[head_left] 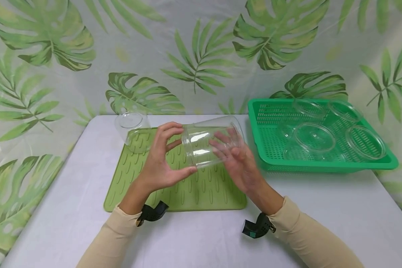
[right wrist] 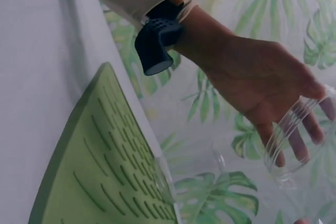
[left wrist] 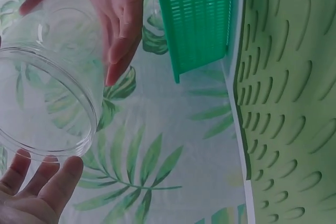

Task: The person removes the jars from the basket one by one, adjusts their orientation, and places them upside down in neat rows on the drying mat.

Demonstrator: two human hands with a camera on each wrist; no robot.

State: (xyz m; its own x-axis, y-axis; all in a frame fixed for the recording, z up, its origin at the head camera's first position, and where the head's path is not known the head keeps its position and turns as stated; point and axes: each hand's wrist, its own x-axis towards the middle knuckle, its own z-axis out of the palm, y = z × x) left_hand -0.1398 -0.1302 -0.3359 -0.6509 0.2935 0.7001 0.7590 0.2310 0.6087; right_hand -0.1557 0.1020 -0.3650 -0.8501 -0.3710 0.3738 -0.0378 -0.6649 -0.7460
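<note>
A clear see-through cup [head_left: 201, 147] is held tilted on its side between both hands above the green mat [head_left: 147, 193]. My left hand [head_left: 159, 162] grips its ridged rim, thumb below and fingers above. At the other end my right hand [head_left: 242, 167] holds the base, its fingers showing through the clear wall. In the left wrist view the open mouth of the cup [left wrist: 97, 93] is toward the camera. The left hand [right wrist: 257, 77] spans the rim in the right wrist view.
Another clear cup [head_left: 134, 132] stands upside down on the mat's far left corner. To the right, a green perforated basket [head_left: 321, 165] holds several clear round pieces [head_left: 315, 137]. A leaf-patterned curtain [head_left: 207, 48] hangs behind the white table [head_left: 201, 238].
</note>
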